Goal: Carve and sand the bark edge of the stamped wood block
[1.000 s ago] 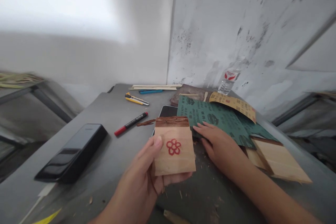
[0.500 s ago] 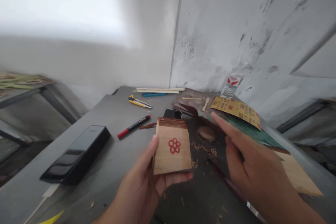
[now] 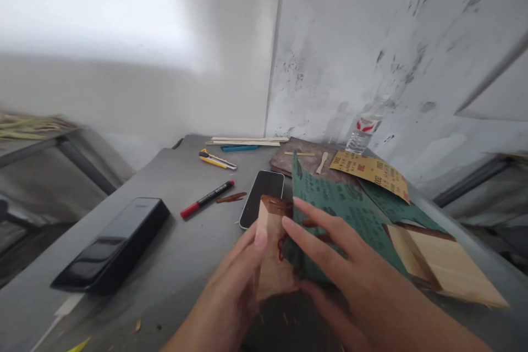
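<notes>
A pale wooden block with a brown bark-like top edge is gripped at its left side by my left hand. It is turned so that a side face shows, and the red flower drawn on it is mostly covered. My right hand has its fingers on a green sheet of sandpaper, whose left edge stands up beside the block. The sheet seems to touch the block's drawn face, but the contact is partly hidden. The right thumb lies low, near the block's bottom edge.
Around the block are a phone, red marker, yellow cutter, black device, brown sheet, yellow sandpaper and another wooden piece. A water bottle and thin wooden strips are at the back.
My right hand has moved left with the green sandpaper, bringing it to the block. The block has turned in my left hand. The phone is now more exposed; the round brown object and shavings are covered.
</notes>
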### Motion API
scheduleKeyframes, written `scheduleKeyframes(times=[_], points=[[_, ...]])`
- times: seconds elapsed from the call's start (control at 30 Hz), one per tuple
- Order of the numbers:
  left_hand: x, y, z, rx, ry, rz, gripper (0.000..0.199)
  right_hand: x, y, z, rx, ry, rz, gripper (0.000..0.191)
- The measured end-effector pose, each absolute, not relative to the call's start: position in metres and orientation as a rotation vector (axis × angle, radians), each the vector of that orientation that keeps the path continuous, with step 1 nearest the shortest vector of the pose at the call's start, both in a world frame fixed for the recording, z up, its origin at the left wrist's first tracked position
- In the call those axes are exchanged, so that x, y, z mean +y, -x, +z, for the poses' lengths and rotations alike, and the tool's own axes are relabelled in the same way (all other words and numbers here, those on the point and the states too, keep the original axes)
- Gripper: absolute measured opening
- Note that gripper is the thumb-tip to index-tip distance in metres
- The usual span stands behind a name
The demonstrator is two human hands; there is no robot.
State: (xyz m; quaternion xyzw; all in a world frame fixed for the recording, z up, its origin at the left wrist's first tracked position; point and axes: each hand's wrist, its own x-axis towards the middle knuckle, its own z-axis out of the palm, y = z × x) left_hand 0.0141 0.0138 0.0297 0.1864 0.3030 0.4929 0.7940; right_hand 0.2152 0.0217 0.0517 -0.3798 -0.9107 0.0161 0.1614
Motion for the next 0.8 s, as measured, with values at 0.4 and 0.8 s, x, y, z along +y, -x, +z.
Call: scheduleKeyframes(times=[0.4, 0.8], points=[[0.004, -0.006, 0.014, 0.725, -0.588, 1.031, 0.05, 0.039, -0.236, 0.053, -2.519, 1.128, 0.319, 0.074], [0.013, -0.005, 0.044, 0.555, -0.721, 1.029, 0.055, 0.032, -0.229, 0.076, -2.583, 0.87, 0.256, 0.016]])
